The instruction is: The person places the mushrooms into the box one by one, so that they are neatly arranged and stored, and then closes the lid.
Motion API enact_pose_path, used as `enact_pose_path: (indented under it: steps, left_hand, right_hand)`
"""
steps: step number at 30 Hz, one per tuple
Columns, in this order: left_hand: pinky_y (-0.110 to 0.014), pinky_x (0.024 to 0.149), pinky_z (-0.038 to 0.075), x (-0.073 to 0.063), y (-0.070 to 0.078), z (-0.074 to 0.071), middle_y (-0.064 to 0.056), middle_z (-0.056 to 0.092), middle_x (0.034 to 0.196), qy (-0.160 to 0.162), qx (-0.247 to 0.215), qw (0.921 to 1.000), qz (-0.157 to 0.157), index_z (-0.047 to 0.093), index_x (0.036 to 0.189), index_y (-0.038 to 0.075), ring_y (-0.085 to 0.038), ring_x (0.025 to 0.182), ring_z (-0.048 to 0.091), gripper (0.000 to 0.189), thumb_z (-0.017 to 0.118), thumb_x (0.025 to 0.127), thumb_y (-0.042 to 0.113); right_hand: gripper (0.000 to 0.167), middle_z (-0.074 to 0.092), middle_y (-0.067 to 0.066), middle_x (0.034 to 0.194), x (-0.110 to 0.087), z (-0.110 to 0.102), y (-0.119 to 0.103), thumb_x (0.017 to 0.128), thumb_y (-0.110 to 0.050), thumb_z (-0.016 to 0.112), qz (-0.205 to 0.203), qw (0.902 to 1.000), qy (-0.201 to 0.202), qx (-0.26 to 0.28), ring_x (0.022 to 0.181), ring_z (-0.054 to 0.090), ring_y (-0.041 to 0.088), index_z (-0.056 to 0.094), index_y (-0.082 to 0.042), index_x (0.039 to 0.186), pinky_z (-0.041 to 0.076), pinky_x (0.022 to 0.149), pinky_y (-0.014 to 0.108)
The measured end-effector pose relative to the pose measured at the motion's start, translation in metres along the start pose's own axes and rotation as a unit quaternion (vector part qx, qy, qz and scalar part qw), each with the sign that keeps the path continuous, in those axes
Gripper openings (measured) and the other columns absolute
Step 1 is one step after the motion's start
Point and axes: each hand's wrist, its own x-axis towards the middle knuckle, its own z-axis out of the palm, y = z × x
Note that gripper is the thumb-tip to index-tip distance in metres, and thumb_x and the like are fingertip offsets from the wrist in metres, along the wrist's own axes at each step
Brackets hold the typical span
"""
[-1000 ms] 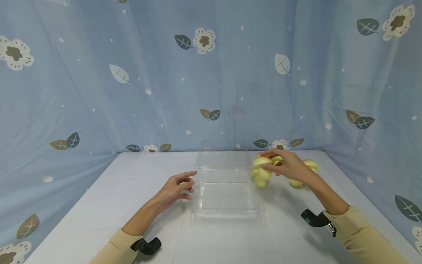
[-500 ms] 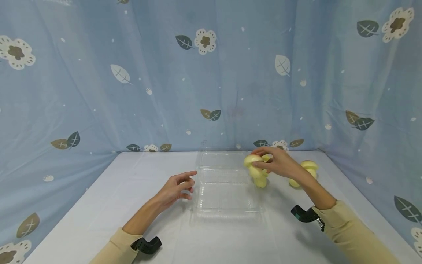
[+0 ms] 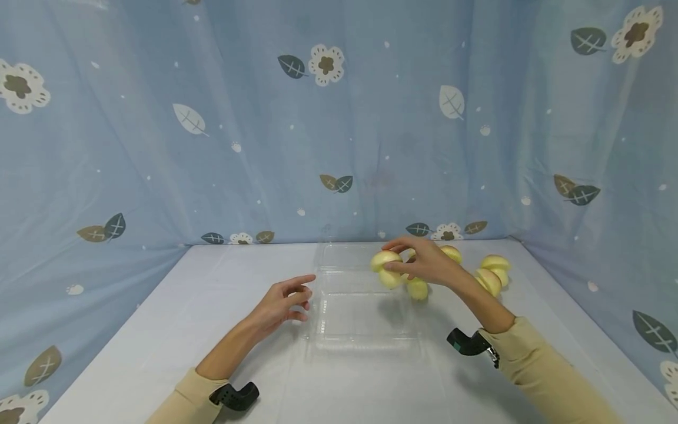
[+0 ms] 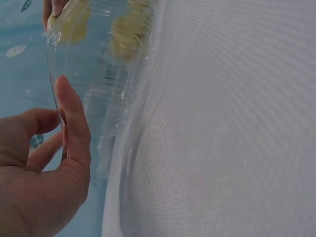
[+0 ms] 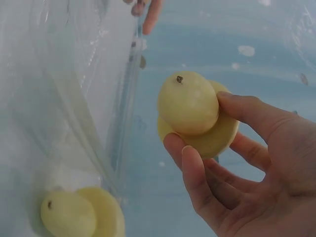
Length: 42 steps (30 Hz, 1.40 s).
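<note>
Right hand (image 3: 430,259) pinches yellow mushroom shape (image 3: 391,278) just right of frame centre, above clear container (image 3: 365,338); gripped around cap, probably to leave stem free. Left hand (image 3: 278,305) loosely open by container's left rim, perhaps steadying; contact unclear. Counts: one container, one mushroom shape held, at least three other mushroom shapes (image 3: 495,262) rightward.

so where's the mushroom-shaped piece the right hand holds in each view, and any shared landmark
Head: the mushroom-shaped piece is just right of centre, below mid-height.
Left wrist: the piece is near the top left, behind clear plastic.
Right wrist: the piece is slightly right of centre.
Shared landmark: the right hand, only fingers showing in the left wrist view.
</note>
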Motion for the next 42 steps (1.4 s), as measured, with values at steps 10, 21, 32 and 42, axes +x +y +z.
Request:
enact_pose_path:
  steps: [10, 21, 32, 42]
  left_hand:
    - [-0.028, 0.067, 0.058, 0.000, 0.003, 0.001, -0.005, 0.052, 0.112, 0.007, 0.006, 0.9999, -0.008, 0.043, 0.149, 0.014, -0.014, 0.084, 0.059, 0.054, 0.061, 0.098, 0.018]
    - [-0.026, 0.066, 0.059, 0.000, 0.002, -0.001, -0.009, 0.052, 0.110, -0.007, 0.000, 1.0000, 0.004, 0.039, 0.151, 0.008, -0.014, 0.084, 0.060, 0.057, 0.060, 0.098, 0.015]
    - [-0.026, 0.067, 0.059, 0.000, 0.002, 0.001, -0.005, 0.053, 0.108, 0.003, 0.006, 1.0000, -0.003, 0.042, 0.149, 0.009, -0.013, 0.084, 0.060, 0.055, 0.060, 0.098, 0.015]
    - [-0.026, 0.067, 0.059, 0.000, 0.001, 0.000, -0.011, 0.054, 0.111, -0.004, 0.002, 1.0000, 0.003, 0.039, 0.150, 0.006, -0.013, 0.083, 0.060, 0.057, 0.061, 0.098, 0.016]
  right_hand:
    - [0.043, 0.063, 0.016, 0.127, 0.012, 0.013, -0.013, 0.090, -0.031, 0.072, -0.005, 0.9995, -0.028, -0.016, 0.074, 0.071, 0.016, 0.061, -0.014, 0.128, 0.060, 0.065, 0.037]
    - [0.038, 0.065, 0.015, 0.122, 0.027, 0.040, -0.019, 0.090, -0.029, 0.073, 0.017, 0.9986, -0.048, -0.013, 0.068, 0.068, 0.018, 0.063, -0.016, 0.124, 0.060, 0.063, 0.039]
    - [0.036, 0.069, 0.014, 0.116, 0.047, 0.067, -0.035, 0.088, -0.029, 0.074, 0.020, 0.9977, -0.050, -0.041, 0.069, 0.067, 0.017, 0.065, -0.014, 0.120, 0.057, 0.057, 0.029]
    - [0.035, 0.070, 0.012, 0.110, 0.059, 0.088, -0.039, 0.088, -0.029, 0.075, 0.019, 0.9960, -0.056, -0.067, 0.067, 0.069, 0.020, 0.066, -0.014, 0.118, 0.056, 0.054, 0.026]
